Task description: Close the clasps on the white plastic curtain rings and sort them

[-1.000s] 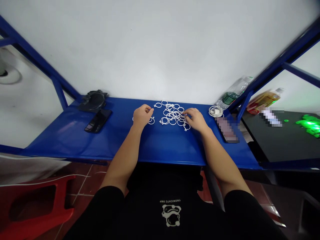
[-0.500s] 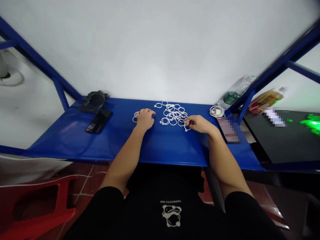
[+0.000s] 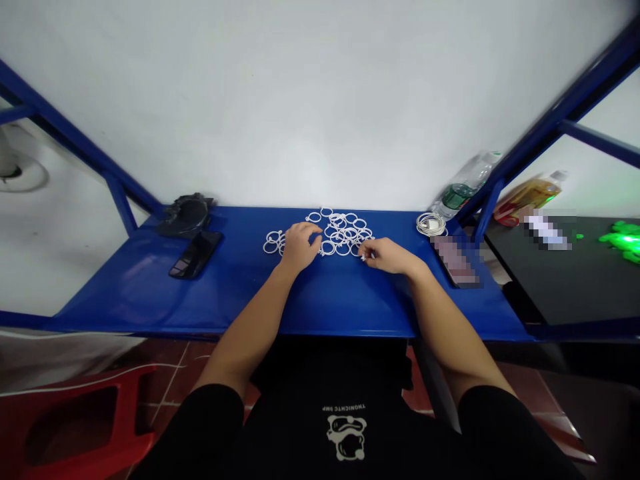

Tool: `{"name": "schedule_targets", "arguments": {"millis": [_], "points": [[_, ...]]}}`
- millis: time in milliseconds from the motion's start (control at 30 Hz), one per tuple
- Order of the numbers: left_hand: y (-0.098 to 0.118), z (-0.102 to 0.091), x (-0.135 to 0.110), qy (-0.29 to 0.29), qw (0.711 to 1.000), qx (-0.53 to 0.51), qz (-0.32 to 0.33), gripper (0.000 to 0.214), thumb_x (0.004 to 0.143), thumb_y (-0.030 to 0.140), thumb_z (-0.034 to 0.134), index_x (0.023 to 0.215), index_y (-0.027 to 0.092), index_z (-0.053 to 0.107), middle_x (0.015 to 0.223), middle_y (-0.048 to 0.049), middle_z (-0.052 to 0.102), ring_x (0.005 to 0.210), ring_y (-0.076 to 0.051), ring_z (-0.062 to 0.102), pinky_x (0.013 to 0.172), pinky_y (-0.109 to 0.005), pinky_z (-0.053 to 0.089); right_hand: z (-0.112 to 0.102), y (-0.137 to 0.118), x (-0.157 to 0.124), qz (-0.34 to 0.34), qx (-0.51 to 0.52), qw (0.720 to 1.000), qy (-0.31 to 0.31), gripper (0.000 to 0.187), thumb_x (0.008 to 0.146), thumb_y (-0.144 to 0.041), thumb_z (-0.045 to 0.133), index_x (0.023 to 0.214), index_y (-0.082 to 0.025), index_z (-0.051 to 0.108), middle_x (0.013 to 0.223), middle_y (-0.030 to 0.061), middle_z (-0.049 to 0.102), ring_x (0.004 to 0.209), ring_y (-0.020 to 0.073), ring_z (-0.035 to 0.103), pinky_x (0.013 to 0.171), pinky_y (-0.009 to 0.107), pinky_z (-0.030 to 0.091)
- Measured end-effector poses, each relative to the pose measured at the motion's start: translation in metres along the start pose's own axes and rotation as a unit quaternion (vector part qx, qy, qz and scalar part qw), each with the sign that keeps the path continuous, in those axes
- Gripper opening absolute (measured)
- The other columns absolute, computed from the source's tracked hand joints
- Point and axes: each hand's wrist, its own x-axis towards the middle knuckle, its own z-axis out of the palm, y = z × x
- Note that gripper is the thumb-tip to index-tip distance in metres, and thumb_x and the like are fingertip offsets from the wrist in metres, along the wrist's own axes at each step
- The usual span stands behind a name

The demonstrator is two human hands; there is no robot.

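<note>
Fingers (image 3: 369, 247) of our right hand (image 3: 390, 255) curled in at the pile of white rings (image 3: 346, 233); can't tell if gripping.
Left hand (image 3: 299, 247), half-open, nothing visible held, shifted toward the pile, uncovering a smaller cluster (image 3: 273, 243) beside it: two groups now. Pile sits between hands, toward the worktop's (image 3: 350, 300) back edge.

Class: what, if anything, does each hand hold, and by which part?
Right hand: fingers at the edge of a round, white, plastic-looking ring; whether gripped cannot be told. Left hand: nothing visibly held.
</note>
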Motion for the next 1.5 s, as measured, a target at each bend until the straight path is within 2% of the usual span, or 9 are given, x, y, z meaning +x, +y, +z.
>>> {"name": "schedule_targets", "arguments": {"millis": [67,167,300,533,867,1100,1300,1400,1500], "points": [[0.010,0.000,-0.001,-0.005,0.997,-0.041,0.064,0.010,0.095,0.022,0.069,0.102,0.024,0.076,0.108,-0.0064,0.079,0.105,-0.026,0.070,0.100,-0.048,0.054,0.004,-0.003,0.003,-0.040,0.042,0.995,0.075,0.014,0.087,-0.020,0.067,0.096,-0.021,0.077,0.088,0.0016,0.078,0.076,0.0159,0.067,0.072,0.027,0.048],[0.024,0.000,-0.004,-0.006,0.985,-0.087,0.146,0.010,0.100,0.029,0.069,0.104,0.023,0.076,0.101,-0.0050,0.080,0.096,-0.022,0.072,0.092,-0.043,0.057,0.013,-0.008,0.008,-0.056,0.107,0.980,0.159,0.021,0.093,-0.036,0.071,0.103,-0.021,0.082,0.090,0.0033,0.080,0.069,0.0154,0.065,0.067,0.028,0.049],[0.032,0.003,-0.008,-0.008,0.973,-0.111,0.201,0.014,0.102,0.036,0.072,0.104,0.023,0.077,0.097,-0.0046,0.082,0.090,-0.020,0.073,0.085,-0.040,0.058,0.028,-0.013,0.014,-0.067,0.152,0.968,0.186,0.030,0.094,-0.048,0.074,0.106,-0.022,0.085,0.089,0.0046,0.082,0.068,0.0157,0.065,0.065,0.029,0.049],[0.032,0.002,-0.008,-0.064,0.975,-0.113,0.182,0.019,0.106,0.040,0.068,0.103,0.027,0.081,0.098,-0.0029,0.083,0.089,-0.020,0.074,0.086,-0.039,0.058,0.043,-0.015,0.019,-0.026,0.240,0.951,0.192,0.043,0.083,-0.063,0.085,0.094,-0.021,0.082,0.069,0.0014,0.074,0.055,0.0128,0.058,0.053,0.026,0.045],[0.041,-0.009,-0.009,-0.133,0.971,-0.153,0.128,0.023,0.106,0.038,0.064,0.095,0.028,0.082,0.094,-0.0027,0.081,0.090,-0.020,0.074,0.087,-0.038,0.060,0.039,-0.020,0.020,-0.015,0.355,0.929,0.107,0.049,0.071,-0.063,0.094,0.079,-0.021,0.072,0.069,0.0010,0.075,0.055,0.0124,0.062,0.054,0.027,0.054],[0.039,-0.006,-0.007,-0.087,0.981,-0.125,0.123,0.015,0.103,0.037,0.070,0.102,0.026,0.080,0.100,-0.0048,0.080,0.096,-0.022,0.072,0.093,-0.042,0.058,0.048,-0.019,0.024,-0.016,0.364,0.921,0.139,0.046,0.080,-0.062,0.088,0.093,-0.021,0.073,0.072,0.0000,0.074,0.057,0.0118,0.065,0.056,0.025,0.053],[0.034,-0.009,-0.002,-0.039,0.992,-0.060,0.101,0.009,0.099,0.030,0.071,0.097,0.025,0.077,0.109,-0.0059,0.079,0.107,-0.025,0.071,0.102,-0.047,0.053,0.034,-0.017,0.017,-0.038,0.185,0.966,0.177,0.033,0.097,-0.049,0.071,0.114,-0.021,0.079,0.100,0.0075,0.082,0.073,0.0171,0.071,0.072,0.032,0.057],[0.016,-0.017,0.005,-0.003,0.999,0.028,0.018,0.006,0.093,0.022,0.072,0.088,0.025,0.072,0.117,-0.0065,0.079,0.118,-0.030,0.069,0.117,-0.057,0.041,0.012,-0.005,0.011,-0.018,-0.027,0.981,0.191,0.022,0.098,-0.031,0.069,0.114,-0.022,0.081,0.113,0.0102,0.082,0.092,0.0230,0.073,0.085,0.035,0.054],[-0.013,-0.025,0.009,0.022,0.990,0.099,-0.095,0.010,0.089,0.017,0.070,0.083,0.025,0.069,0.105,-0.0065,0.079,0.111,-0.032,0.070,0.126,-0.067,0.025,-0.006,0.014,0.007,0.026,-0.114,0.982,0.147,0.024,0.095,-0.023,0.069,0.115,-0.023,0.081,0.110,0.0079,0.082,0.096,0.0249,0.073,0.084,0.034,0.052]]}}
